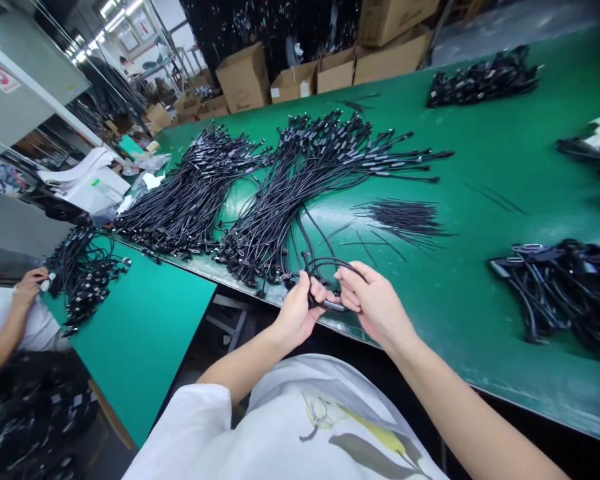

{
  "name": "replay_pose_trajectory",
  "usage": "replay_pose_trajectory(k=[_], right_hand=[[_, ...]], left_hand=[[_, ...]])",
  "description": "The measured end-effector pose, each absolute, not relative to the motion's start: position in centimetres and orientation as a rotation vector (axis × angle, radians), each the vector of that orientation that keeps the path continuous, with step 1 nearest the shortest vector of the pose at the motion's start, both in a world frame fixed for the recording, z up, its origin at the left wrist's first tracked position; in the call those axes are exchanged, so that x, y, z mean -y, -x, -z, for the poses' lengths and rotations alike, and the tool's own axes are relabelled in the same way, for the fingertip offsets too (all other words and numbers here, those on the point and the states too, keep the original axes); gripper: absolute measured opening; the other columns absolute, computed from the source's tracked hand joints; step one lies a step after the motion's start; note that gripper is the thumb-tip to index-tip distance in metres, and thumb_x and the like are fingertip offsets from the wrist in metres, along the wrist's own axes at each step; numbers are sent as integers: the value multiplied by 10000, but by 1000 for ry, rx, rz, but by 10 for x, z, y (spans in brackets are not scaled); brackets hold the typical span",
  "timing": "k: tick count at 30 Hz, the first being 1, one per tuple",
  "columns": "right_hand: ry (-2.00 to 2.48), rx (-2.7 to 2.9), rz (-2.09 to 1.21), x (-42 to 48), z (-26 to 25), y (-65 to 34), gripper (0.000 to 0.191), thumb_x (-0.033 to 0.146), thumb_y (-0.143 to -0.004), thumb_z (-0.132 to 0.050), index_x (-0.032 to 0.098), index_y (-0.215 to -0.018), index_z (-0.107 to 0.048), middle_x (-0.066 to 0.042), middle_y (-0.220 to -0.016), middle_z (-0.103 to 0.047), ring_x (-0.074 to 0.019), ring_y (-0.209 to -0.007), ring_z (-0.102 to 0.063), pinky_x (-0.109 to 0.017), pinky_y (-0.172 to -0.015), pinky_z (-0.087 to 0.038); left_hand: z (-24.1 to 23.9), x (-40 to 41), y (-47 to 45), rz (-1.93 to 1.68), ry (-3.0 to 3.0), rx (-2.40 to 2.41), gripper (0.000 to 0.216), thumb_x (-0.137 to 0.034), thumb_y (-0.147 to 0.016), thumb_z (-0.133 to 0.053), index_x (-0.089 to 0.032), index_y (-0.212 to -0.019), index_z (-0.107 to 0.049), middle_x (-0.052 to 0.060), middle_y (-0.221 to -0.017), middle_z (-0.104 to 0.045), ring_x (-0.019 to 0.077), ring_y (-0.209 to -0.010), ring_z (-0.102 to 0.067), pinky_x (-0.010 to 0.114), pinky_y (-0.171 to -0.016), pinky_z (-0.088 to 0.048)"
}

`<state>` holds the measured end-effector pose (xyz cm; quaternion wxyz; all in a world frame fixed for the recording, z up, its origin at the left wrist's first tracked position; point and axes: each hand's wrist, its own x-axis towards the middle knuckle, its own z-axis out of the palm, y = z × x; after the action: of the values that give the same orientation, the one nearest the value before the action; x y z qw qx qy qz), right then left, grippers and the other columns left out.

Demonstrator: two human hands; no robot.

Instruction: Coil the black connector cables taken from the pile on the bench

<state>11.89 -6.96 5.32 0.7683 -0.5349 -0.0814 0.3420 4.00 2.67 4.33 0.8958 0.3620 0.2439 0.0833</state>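
A black cable is bent into a loop between my two hands, just above the table's front edge. My left hand is closed around one side of the loop. With bent fingers, my right hand grips the other side. A thicker grey-black section of cable shows low between the fingers. Right behind my hands lies a large heap of black cables, its connector ends near my left hand. Beyond my right hand is a pile of thin black ties.
A second cable heap lies to the left on the green table. Coiled cable bundles sit at the right, more at the back. Cardboard boxes line the far edge. At the left, a co-worker's hand touches cables.
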Motion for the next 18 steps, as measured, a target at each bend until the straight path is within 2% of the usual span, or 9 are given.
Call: replay_pose_trajectory(k=[3,7,9,11,13,14,18], right_hand=[[1122,208,-691,70,-56,-113,486,584,-728,-747,193,-688,-460,58,-579,-365,-50,-451,-287,-184,-368,-264],[1212,279,-526,73,-52,-116,558,674,-829,-596,190,-625,-408,36,-572,-345,-73,-507,-356,-193,-435,-367],[1163,272,-524,75,-54,-116,537,676,-804,-627,190,-660,-449,4,-666,-470,-93,-620,-490,-202,-556,-477],[1086,293,-662,76,-59,-114,485,677,-787,-644,202,-817,-553,-48,-888,-615,-144,-826,-607,-265,-736,-554],[1082,345,-847,77,-63,-110,481,650,-811,-635,219,-1017,-579,-92,-1105,-648,-197,-993,-633,-342,-842,-563],[1105,374,-883,77,-63,-108,471,633,-833,-618,222,-1057,-571,-101,-1151,-646,-209,-1035,-631,-365,-876,-556],[1360,520,-563,76,-47,-109,432,603,-918,-506,224,-1120,-549,-100,-1219,-622,-209,-1116,-609,-403,-1008,-487]], left_hand=[[-43,-22,-40,-222,-680,-458,490,-619,-862,-542,-184,-675,-418,-54,-603,-381,97,-615,-474,231,-691,-418],[-46,-16,-33,-94,-818,-336,536,-690,-845,-499,-181,-682,-457,-50,-566,-381,119,-624,-501,282,-750,-441],[-43,-15,-29,-96,-883,-300,540,-694,-825,-533,-184,-673,-444,-67,-534,-348,106,-566,-462,285,-717,-430],[-37,-18,-25,-48,-984,-268,553,-707,-790,-570,-186,-663,-433,-79,-513,-342,94,-512,-424,279,-645,-400],[-34,-24,-23,75,-1093,-239,577,-732,-741,-598,-185,-648,-438,-79,-498,-360,92,-482,-417,279,-598,-379],[-35,-26,-22,117,-1122,-234,587,-740,-724,-604,-186,-634,-434,-80,-490,-363,89,-468,-410,283,-594,-385],[-54,-38,-24,-39,-965,-332,545,-656,-827,-564,-190,-610,-384,-93,-498,-311,58,-441,-317,280,-664,-445]])
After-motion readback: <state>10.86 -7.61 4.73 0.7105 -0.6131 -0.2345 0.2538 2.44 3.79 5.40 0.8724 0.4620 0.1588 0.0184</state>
